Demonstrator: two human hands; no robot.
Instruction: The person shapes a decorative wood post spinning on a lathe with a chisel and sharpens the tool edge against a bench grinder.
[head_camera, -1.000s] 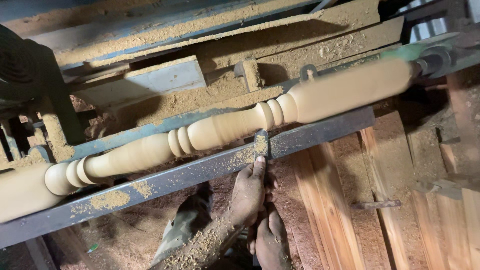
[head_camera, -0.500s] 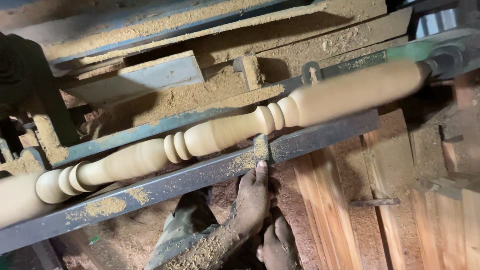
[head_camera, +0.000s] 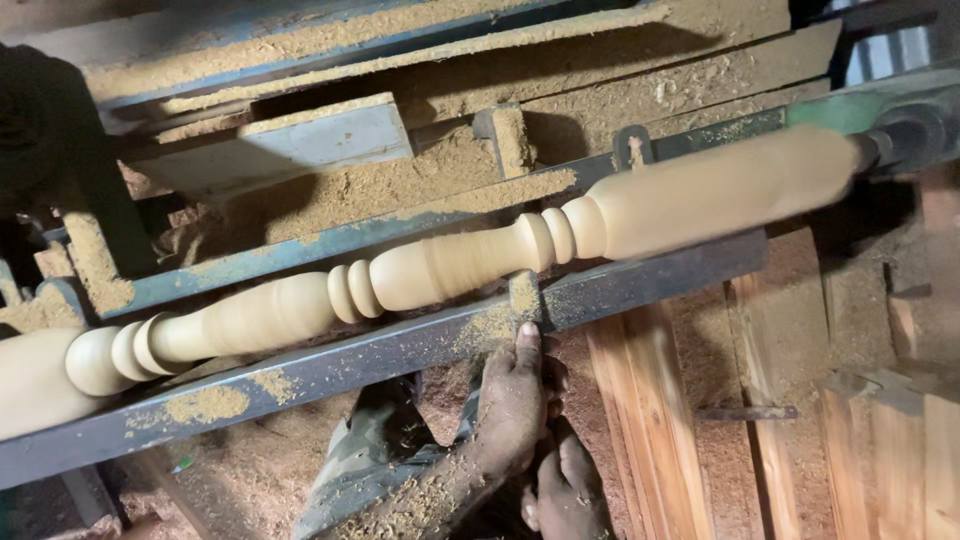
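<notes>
Under the rail (head_camera: 640, 290), the left hand (head_camera: 512, 400) grips a chisel (head_camera: 524, 297), its tip at the spindle (head_camera: 450, 265) across the lathe. The right hand (head_camera: 565, 490) sits just below, curled; what it holds, I cannot tell.

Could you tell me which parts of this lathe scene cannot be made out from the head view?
- Chisel: only its sawdust-coated tip shows; the left hand covers the rest, so its handle is hidden.
- Right hand: partly behind the left hand and cut off by the bottom edge; its grip is unclear.
- Turned spindle: its surface is motion-blurred, and its left end runs off the frame.
- Right-hand mount: in deep shadow.
</notes>
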